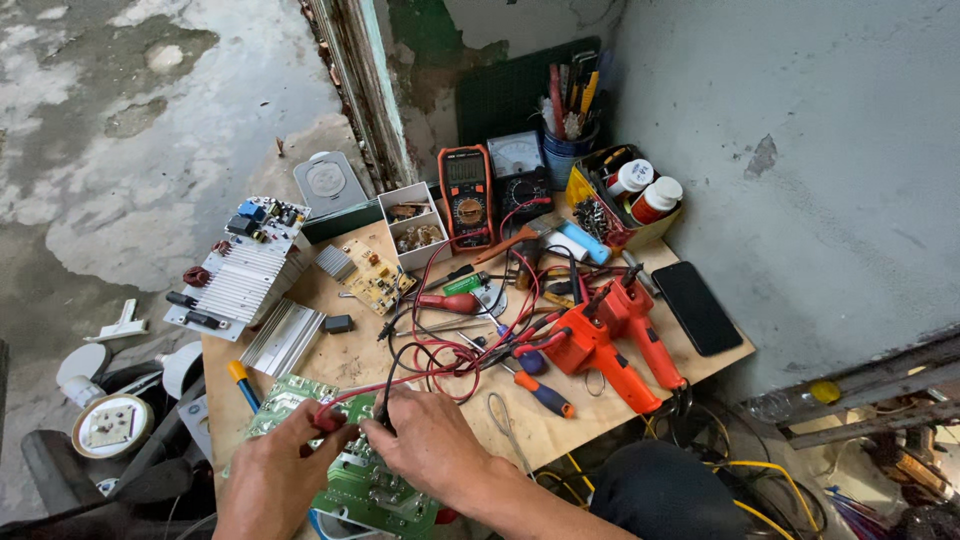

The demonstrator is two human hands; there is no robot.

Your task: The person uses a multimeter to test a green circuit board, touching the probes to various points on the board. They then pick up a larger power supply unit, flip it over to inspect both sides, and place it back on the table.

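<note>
At the near edge of the wooden tabletop [380,350], left hand [275,470] pinches a red probe [328,418], grip clamped on it, tip down on the green circuit board [375,490]. Right hand [435,445] grip closed on a black probe [385,415], same board, just beside the red one. Leads run back to the orange multimeter [466,195]. White divided box [412,225] holds small brownish parts in both compartments. Blue cup [568,150] is stuffed with upright tools and pens. Yellow box [620,205] holds two white-capped bottles and dark bits. Two orange soldering guns [620,335] lie at right, black phone [696,307] beyond.
</note>
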